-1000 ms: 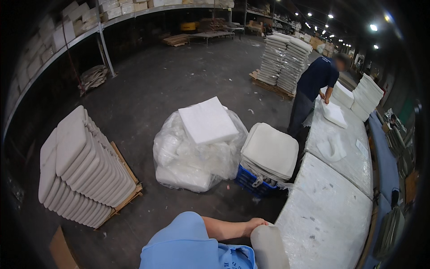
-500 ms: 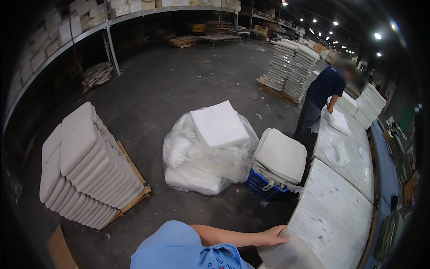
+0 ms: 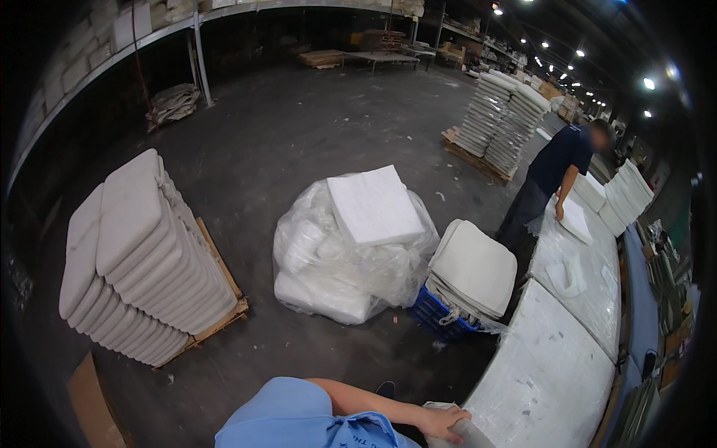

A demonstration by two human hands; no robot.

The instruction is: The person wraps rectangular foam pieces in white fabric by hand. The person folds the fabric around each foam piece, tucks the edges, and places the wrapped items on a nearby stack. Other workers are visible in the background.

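My left hand (image 3: 444, 423) reaches across from a blue sleeve (image 3: 280, 414) to the lower edge of the view. Its fingers are bent over the edge of a whitish pad (image 3: 472, 434), mostly cut off by the frame. The hand is beside the near corner of a plastic-covered worktable (image 3: 534, 373). My right hand is out of view. Left of the table's near end, a blue crate (image 3: 438, 313) holds a stack of off-white cushions (image 3: 474, 265).
A large clear plastic bag (image 3: 299, 246) of white padding sits on the floor, a square white pad (image 3: 376, 205) on top. Left stands a pallet of stacked cushions (image 3: 138, 231). A co-worker (image 3: 556, 168) in dark clothes leans over the table's far part, handling a white pad (image 3: 576, 222).
My left hand has moved slightly down and left, with its pad. The view has shifted a little. The co-worker's arm and the pad under it have changed position slightly.
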